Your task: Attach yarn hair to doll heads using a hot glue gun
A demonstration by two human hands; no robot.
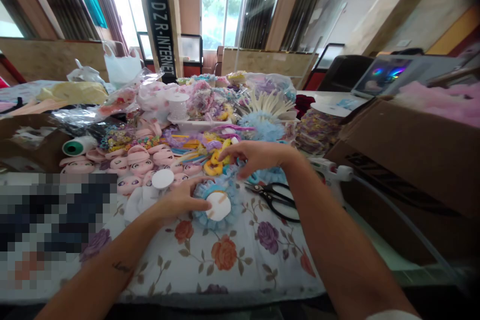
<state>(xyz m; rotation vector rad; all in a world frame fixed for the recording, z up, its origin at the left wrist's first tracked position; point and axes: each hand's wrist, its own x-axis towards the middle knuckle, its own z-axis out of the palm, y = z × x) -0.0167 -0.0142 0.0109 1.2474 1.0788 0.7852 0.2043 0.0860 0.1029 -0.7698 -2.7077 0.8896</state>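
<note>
My left hand (183,197) grips a round blue ruffled rosette (233,210) from its left side, with the thumb pressed on the white disc (219,206) at its centre. The rosette lies low over the flowered tablecloth. Just above and to the right hovers my right hand (257,156), palm down, fingers bent and apart, with nothing visible in them. Yellow fluffy loops (213,166) are close to its fingertips. Black-handled scissors (277,200) lie right of the rosette, partly behind my right forearm. Left of the rosette is a small white disc (162,178).
Pink doll-face pieces (140,161) are heaped at the left beside a spool with a green core (77,146). Trimmings fill a white tray (202,125) at the back. A cardboard box (393,160) and a white glue gun (339,172) stand at the right.
</note>
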